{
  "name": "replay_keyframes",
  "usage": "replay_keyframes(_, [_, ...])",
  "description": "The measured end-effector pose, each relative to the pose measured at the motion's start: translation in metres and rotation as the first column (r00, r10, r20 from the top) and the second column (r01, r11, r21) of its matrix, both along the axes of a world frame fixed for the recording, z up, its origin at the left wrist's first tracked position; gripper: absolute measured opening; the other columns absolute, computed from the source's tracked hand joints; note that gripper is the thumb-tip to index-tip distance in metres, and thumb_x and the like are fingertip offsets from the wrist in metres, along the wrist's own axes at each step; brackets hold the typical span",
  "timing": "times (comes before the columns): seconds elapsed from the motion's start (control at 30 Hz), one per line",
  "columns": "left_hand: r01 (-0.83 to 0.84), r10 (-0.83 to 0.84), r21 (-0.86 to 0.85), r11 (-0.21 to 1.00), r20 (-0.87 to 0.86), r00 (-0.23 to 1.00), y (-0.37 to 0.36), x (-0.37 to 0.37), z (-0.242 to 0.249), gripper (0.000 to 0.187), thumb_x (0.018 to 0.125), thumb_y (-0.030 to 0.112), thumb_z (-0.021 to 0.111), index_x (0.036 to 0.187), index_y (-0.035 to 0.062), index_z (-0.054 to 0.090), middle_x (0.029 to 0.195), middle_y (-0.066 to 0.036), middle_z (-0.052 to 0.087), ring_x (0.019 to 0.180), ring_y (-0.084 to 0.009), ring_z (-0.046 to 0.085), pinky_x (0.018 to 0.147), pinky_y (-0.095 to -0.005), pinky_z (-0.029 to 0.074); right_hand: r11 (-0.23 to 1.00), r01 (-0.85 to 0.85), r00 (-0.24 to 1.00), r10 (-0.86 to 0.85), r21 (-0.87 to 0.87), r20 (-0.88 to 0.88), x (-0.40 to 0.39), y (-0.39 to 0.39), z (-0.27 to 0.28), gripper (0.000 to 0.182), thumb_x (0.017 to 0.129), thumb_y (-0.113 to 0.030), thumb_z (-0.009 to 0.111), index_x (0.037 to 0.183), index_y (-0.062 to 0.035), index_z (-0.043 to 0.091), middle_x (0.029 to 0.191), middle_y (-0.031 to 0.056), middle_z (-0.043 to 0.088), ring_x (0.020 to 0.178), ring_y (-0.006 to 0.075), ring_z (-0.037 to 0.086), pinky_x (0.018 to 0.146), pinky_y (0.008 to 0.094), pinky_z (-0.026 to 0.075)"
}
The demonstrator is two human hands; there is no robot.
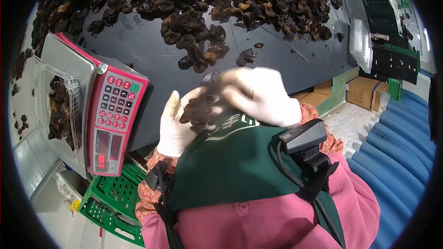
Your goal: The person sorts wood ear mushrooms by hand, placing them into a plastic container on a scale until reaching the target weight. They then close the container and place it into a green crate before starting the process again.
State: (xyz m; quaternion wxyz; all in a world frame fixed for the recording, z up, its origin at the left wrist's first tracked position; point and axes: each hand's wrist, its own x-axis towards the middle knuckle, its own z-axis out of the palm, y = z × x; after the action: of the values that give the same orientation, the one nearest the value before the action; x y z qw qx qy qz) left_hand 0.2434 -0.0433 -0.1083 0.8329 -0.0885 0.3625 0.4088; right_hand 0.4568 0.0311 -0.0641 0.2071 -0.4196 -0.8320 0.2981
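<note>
My left hand, in a white glove, cups a small clump of dark brown wood ear mushrooms in front of my apron, its thumb held apart. Just to the right, my white-gloved right hand is closed in a pinch, with its fingertips smeared by motion. A dark, blurred piece of wood ear shows at those fingertips, above the left palm. Both hands are over the near edge of the dark table. A loose wood ear lies on the table beyond the right hand.
A large heap of wood ears covers the table's far side. On the left stands a red weighing scale, with a clear plastic tray of wood ears on its plate. A clear container sits at the right edge. Green crates stand below.
</note>
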Motion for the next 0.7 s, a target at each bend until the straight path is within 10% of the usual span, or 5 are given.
replay_keyframes(0.07, [-0.061,0.064,-0.06,0.996,0.042,0.997,0.004,0.007,0.006,0.059,0.099,0.058,0.05,0.128,0.0076,0.061,0.121,-0.015,0.066,0.105,-0.0284,0.065,0.085,-0.0429,0.053,0.955,-0.187,0.982,0.185,-0.232,-0.031,-0.004,0.005,0.022,0.033,0.085,-0.027,0.078,0.111,-0.0087,0.07,0.072,0.0095,0.067,0.061,0.0223,0.067,0.056,0.0341,0.053])
replay_keyframes(0.3, [-0.035,0.034,0.0,0.999,-0.04,0.999,-0.005,0.0,-0.005,0.052,0.101,0.05,0.051,0.128,0.0061,0.06,0.119,-0.019,0.065,0.101,-0.0295,0.068,0.072,-0.0372,0.059,0.968,0.04,0.929,-0.127,0.248,0.347,-0.048,0.038,-0.028,0.024,0.087,-0.031,0.072,0.088,-0.0085,0.064,0.061,0.0098,0.063,0.051,0.0287,0.064,0.049,0.0378,0.051])
replay_keyframes(0.43, [0.013,-0.015,0.048,0.999,0.041,0.999,-0.006,-0.006,-0.007,0.049,0.101,0.047,0.052,0.13,0.0081,0.062,0.125,-0.013,0.067,0.108,-0.0257,0.066,0.083,-0.0394,0.055,0.951,0.148,0.966,-0.197,0.27,0.166,-0.052,0.045,-0.034,0.022,0.089,-0.029,0.067,0.084,-0.0089,0.06,0.065,0.0112,0.064,0.058,0.0324,0.065,0.053,0.0421,0.051])
replay_keyframes(0.57, [-0.01,0.0,0.052,0.999,0.186,0.983,0.0,-0.003,-0.014,0.064,0.102,0.056,0.042,0.139,0.0052,0.054,0.129,-0.013,0.064,0.111,-0.0254,0.064,0.088,-0.0406,0.055,0.941,0.111,0.989,-0.136,-0.321,-0.057,-0.031,0.022,0.009,0.022,0.091,-0.03,0.069,0.095,-0.009,0.069,0.068,0.0102,0.067,0.058,0.0263,0.067,0.056,0.0361,0.053])
replay_keyframes(0.7, [-0.073,0.07,0.01,0.997,0.219,0.973,0.013,0.006,0.009,0.066,0.103,0.054,0.037,0.136,-0.0016,0.053,0.129,-0.021,0.062,0.117,-0.0321,0.063,0.101,-0.0443,0.05,0.983,-0.183,0.973,0.178,-0.019,-0.146,-0.026,0.021,0.005,0.018,0.093,-0.024,0.067,0.103,-0.0091,0.072,0.073,0.0096,0.07,0.061,0.0255,0.069,0.058,0.0348,0.055])
